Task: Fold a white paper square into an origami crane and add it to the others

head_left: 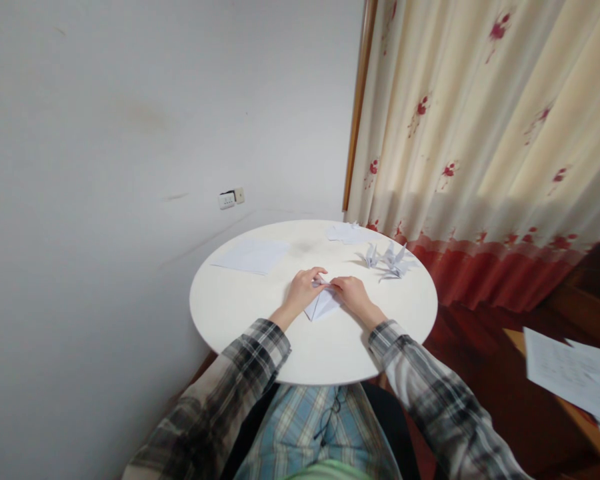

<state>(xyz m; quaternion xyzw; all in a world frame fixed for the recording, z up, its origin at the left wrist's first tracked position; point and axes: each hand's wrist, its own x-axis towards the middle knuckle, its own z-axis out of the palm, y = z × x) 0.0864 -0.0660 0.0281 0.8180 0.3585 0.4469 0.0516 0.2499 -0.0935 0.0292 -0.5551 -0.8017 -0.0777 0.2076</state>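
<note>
A partly folded white paper (321, 306) lies on the round white table (240, 307) right in front of me. My left hand (303, 289) pinches its upper left edge with curled fingers. My right hand (349, 293) presses and pinches the paper's upper right part, fingertips meeting the left hand's. Most of the paper's top is hidden under both hands; a pointed lower corner sticks out toward me.
A flat sheet of white paper (253, 256) lies at the table's back left. Several folded paper cranes (390, 261) and another white sheet (347, 232) sit at the back right. A flowered curtain (480, 147) hangs to the right. Loose papers (570, 377) rest on a wooden surface at right.
</note>
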